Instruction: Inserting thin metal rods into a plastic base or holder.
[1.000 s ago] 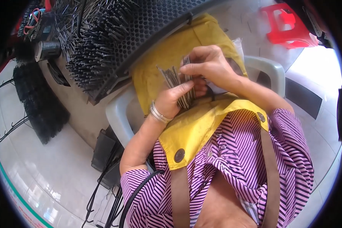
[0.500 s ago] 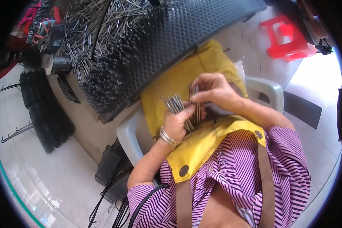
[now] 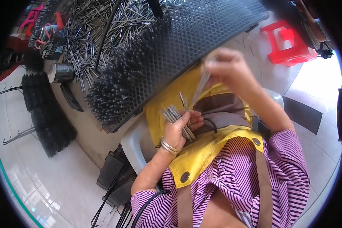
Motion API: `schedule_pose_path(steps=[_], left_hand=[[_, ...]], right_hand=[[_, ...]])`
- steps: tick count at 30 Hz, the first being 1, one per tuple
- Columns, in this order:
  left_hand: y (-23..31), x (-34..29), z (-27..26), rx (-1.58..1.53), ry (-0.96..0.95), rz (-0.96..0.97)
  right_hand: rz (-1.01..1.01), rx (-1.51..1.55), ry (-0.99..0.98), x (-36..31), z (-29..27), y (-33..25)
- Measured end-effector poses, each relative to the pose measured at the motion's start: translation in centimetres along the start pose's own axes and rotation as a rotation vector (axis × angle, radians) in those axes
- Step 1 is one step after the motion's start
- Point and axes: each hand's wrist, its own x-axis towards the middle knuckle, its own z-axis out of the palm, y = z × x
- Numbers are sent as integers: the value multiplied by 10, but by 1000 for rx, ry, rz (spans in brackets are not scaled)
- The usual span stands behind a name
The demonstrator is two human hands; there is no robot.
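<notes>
My left hand (image 3: 176, 131) is closed around a bundle of thin grey metal rods (image 3: 173, 115) above my lap, with one darker rod standing apart from the rest. Raised to the right, near the front edge of the black perforated board (image 3: 209, 26), my right hand (image 3: 228, 67) is smeared by motion. Its fingers pinch a few thin rods (image 3: 202, 84) that point down toward my lap. The board's left part is packed with upright dark rods (image 3: 114, 79); its right part shows bare holes. My yellow apron (image 3: 167, 95) lies under both hands.
A large heap of loose rods (image 3: 91, 41) lies behind the board. Beside it stands a metal can (image 3: 61, 72). Dark bristly strips (image 3: 51, 114) lie at the left. A red plastic stool (image 3: 288, 43) is at the right, and grey chair arms (image 3: 135, 146) flank me.
My right hand has moved up and away from my left, carrying a few rods. My left hand keeps hold of its bundle in nearly the same place.
</notes>
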Motion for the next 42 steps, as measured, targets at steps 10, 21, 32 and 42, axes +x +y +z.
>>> schedule_pose_path(steps=[10, 21, 32, 42], left_hand=[[-3, -3, -5, 10, -126, -26], [-3, 1, -10, 13, -106, -55], [-6, 8, -17, -4, -102, -98], [-7, 12, -21, -40, -109, -123]], right_hand=[[-579, 27, 132, 82, 6, -35], [-902, -486, -158, 88, 19, -44], [-985, -645, -429, 101, 12, -62], [-787, -700, -341, 102, 7, -54]])
